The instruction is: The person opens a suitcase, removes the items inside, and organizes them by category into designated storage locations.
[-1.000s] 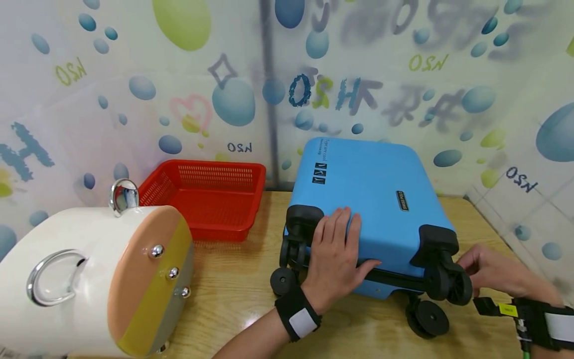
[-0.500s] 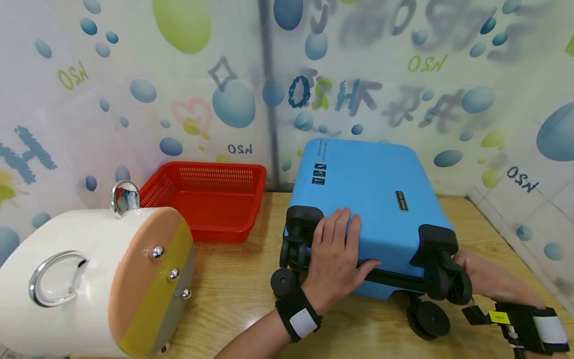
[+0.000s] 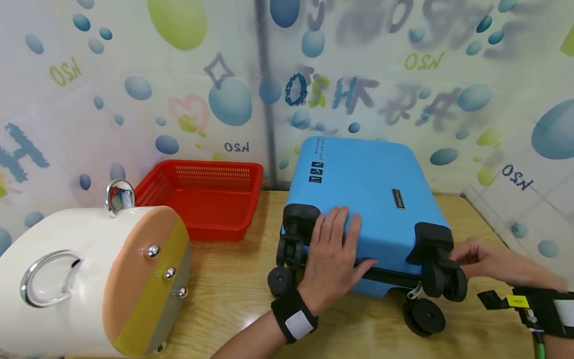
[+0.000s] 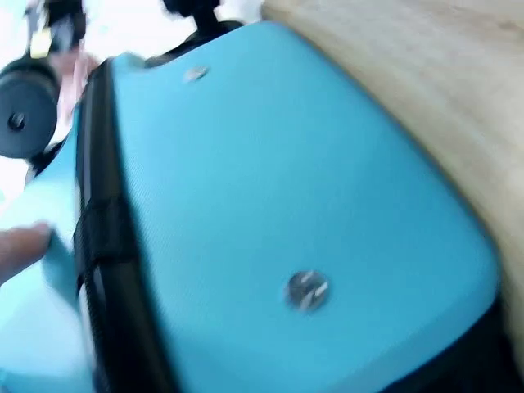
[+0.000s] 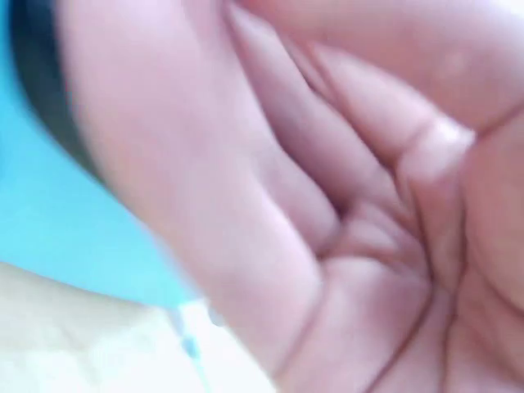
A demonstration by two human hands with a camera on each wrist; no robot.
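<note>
A light blue hard-shell suitcase [image 3: 358, 184] lies on the table with its black wheels facing me. My left hand [image 3: 329, 257] rests on its lower edge, fingers extended over the shell and thumb along the black seam. A silver zipper pull [image 3: 415, 290] hangs from the seam near the right front wheel [image 3: 423, 316]. At the suitcase's right side is my right hand [image 3: 486, 262], beside the upper right wheel [image 3: 444, 279]. Its fingers are bent in the right wrist view, but their tips are hidden, so what they touch there cannot be seen.
On the left stands a cream bread bin [image 3: 76, 279] with a striped end and chrome handles. Behind it sits a red plastic basket [image 3: 215, 234]. A patterned curtain [image 3: 233, 144] hangs along the back of the wooden table [image 3: 237, 289].
The right hand reached in behind the upper right wheel, then drew back to the suitcase's right side. The zipper pull has come into sight at the seam. The left hand stays put.
</note>
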